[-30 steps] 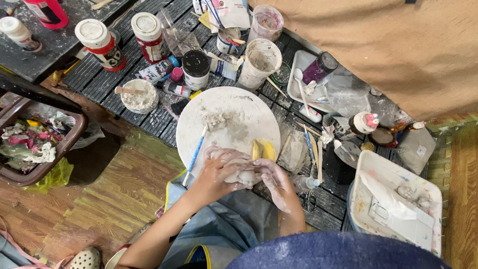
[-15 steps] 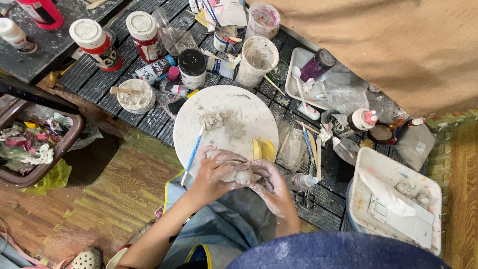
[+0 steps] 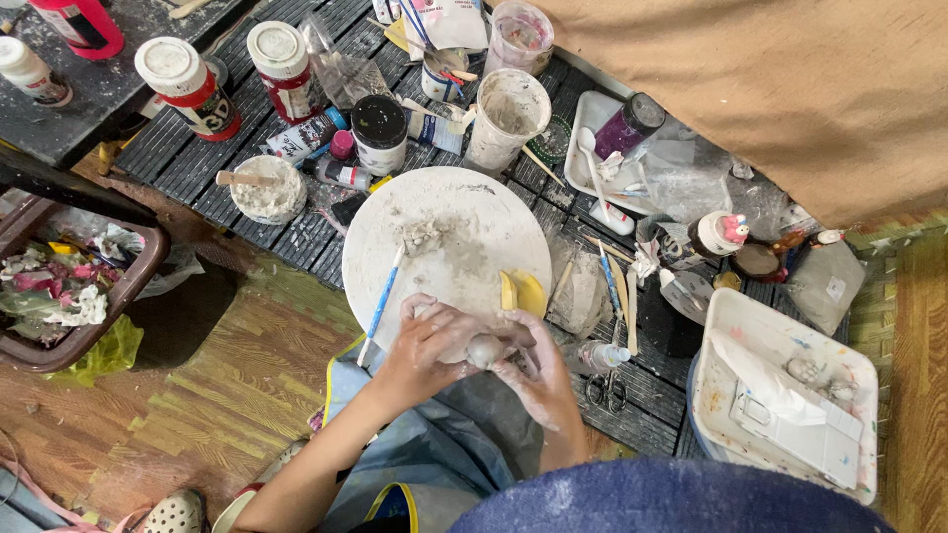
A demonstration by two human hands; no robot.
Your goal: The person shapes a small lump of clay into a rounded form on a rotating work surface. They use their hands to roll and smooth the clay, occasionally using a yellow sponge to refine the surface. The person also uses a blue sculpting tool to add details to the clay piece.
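The left hand [image 3: 425, 345] and right hand [image 3: 533, 370] have pulled closer, fingers wrapped around a small gray clay ball [image 3: 485, 349], now rounder, by the white round board [image 3: 444, 247] edge.

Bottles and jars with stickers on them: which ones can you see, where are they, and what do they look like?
Two paint bottles, far left of the table: round, white caps, red and white labels.
Black-lidded jar, above the white round board: white label.
Small tube, beside that jar: white label, blue cap.
Purple jar, right tray: black lid.
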